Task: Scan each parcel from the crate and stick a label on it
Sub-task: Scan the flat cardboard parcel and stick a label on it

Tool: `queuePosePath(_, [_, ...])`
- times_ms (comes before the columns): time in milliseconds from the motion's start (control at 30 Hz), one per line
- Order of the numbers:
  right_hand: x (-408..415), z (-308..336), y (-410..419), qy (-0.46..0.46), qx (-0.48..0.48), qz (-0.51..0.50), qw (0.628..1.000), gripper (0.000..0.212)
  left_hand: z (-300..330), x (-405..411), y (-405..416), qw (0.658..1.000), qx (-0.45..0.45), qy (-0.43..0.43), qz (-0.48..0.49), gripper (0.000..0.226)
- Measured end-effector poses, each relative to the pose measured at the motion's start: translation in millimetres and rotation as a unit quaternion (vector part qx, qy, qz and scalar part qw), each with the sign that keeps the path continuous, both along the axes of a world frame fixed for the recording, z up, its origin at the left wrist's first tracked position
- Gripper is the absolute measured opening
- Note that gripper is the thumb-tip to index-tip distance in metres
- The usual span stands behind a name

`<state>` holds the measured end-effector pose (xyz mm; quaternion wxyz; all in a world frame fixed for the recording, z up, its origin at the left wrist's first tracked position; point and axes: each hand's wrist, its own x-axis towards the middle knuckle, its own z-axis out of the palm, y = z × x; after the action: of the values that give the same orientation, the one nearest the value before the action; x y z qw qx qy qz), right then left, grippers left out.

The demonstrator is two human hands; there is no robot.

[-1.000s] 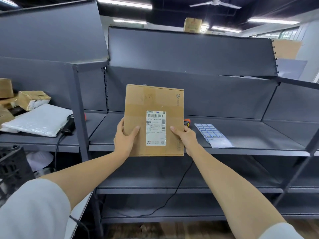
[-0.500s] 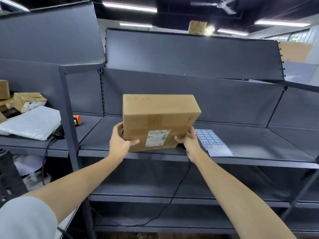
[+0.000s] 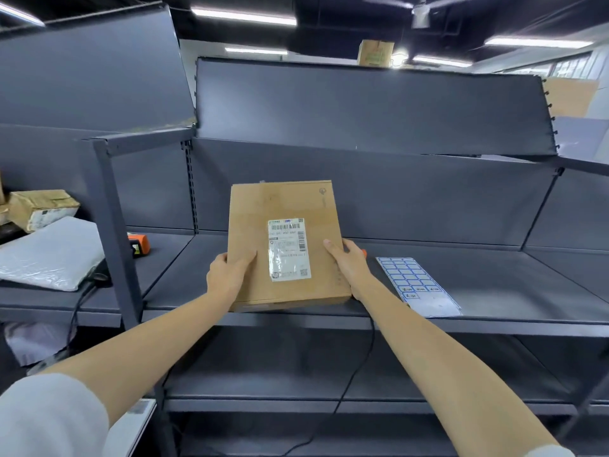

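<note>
Gray metal shelf [image 3: 478,291] sits under both hands. Left hand [image 3: 227,275] and right hand [image 3: 351,265] each grip a side of the cardboard parcel [image 3: 286,199], barcode label [image 3: 288,249] facing up, probably for scanning. Sticker sheet [image 3: 412,282] lies just right of the right hand.

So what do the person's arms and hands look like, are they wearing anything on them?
Both hands are bare: the left hand and right hand show no gloves, rings or watch. The forearms are uncovered too. A short light grey sleeve covers the left upper arm, and the edge of a matching one shows on the right.
</note>
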<state>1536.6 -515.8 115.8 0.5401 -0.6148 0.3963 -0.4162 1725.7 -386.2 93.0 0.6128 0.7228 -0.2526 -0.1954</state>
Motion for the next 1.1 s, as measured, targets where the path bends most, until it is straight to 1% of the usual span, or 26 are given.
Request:
queuePosePath(67, [11.9,-4.2,-7.6,0.015,0.011,-0.004,1.000,0.044,-3.9,8.8,-7.3,1.000,0.005,-0.016,0.002,0.064])
queuePosePath(133, [18.2,-12.2,-10.1,0.050,0.011,-0.004,0.999,0.042,-9.5,12.9,-11.3,1.000,0.007,-0.020,0.003,0.063])
queuePosePath(233, [28.2,-31.5,-14.4,0.083,0.014,-0.010,0.996,0.042,-22.4,18.5,-18.3,1.000,0.010,-0.010,0.005,0.059])
queuePosePath(367, [36.0,-50.7,-22.4,0.137,0.009,-0.012,0.990,0.044,-38.3,22.1,-26.1,0.999,0.013,-0.035,0.015,0.054])
queuePosePath(433, [38.1,-53.0,-30.0,0.172,-0.009,-0.007,0.985,0.043,-44.2,23.9,-28.8,0.999,0.006,-0.039,0.018,0.047])
queuePosePath(500, [38.0,-51.3,-39.2,0.222,-0.049,-0.017,0.974,0.040,-48.2,26.2,-30.6,0.999,0.003,-0.045,0.016,0.040])
queuePosePath(533, [36.9,-50.0,-44.9,0.247,-0.079,-0.042,0.965,0.037,-50.2,27.0,-31.1,0.999,0.003,-0.048,0.012,0.037])
queuePosePath(600, [31.5,-50.8,-59.0,0.310,-0.148,-0.116,0.932,0.033,-54.0,27.5,-31.6,0.999,-0.005,-0.053,0.008,0.034])
queuePosePath(633, [27.2,-52.8,-66.1,0.342,-0.158,-0.145,0.915,0.035,-55.7,27.3,-31.9,0.998,-0.012,-0.057,0.008,0.033])
queuePosePath(667, [21.9,-55.1,-72.3,0.367,-0.136,-0.157,0.907,0.040,-57.5,26.9,-31.8,0.998,-0.018,-0.059,0.010,0.032])
queuePosePath(767, [9.8,-66.0,-81.4,0.404,-0.021,-0.121,0.907,0.063,-62.4,26.3,-31.0,0.998,-0.027,-0.059,0.018,0.037])
queuePosePath(800, [9.0,-69.7,-82.3,0.421,-0.009,-0.111,0.900,0.068,-63.4,26.4,-30.8,0.998,-0.027,-0.056,0.022,0.041])
queuePosePath(867, [11.2,-73.7,-83.4,0.456,-0.016,-0.098,0.884,0.075,-64.2,26.4,-31.0,0.998,-0.027,-0.054,0.027,0.046])
queuePosePath(933, [13.1,-74.7,-83.4,0.484,-0.023,-0.102,0.869,0.073,-64.6,26.4,-31.3,0.998,-0.030,-0.051,0.028,0.048])
queuePosePath(967, [12.7,-74.5,-83.8,0.483,-0.022,-0.113,0.868,0.067,-64.7,26.1,-31.1,0.998,-0.032,-0.052,0.026,0.047])
queuePosePath(1000, [9.8,-74.0,-84.6,0.467,-0.017,-0.126,0.875,0.061,-65.3,25.7,-30.6,0.998,-0.035,-0.052,0.024,0.047])
queuePosePath(1100, [-1.8,-67.2,-83.9,0.358,-0.002,-0.178,0.917,0.055,-66.1,25.2,-30.0,0.998,-0.051,-0.041,0.027,0.049])
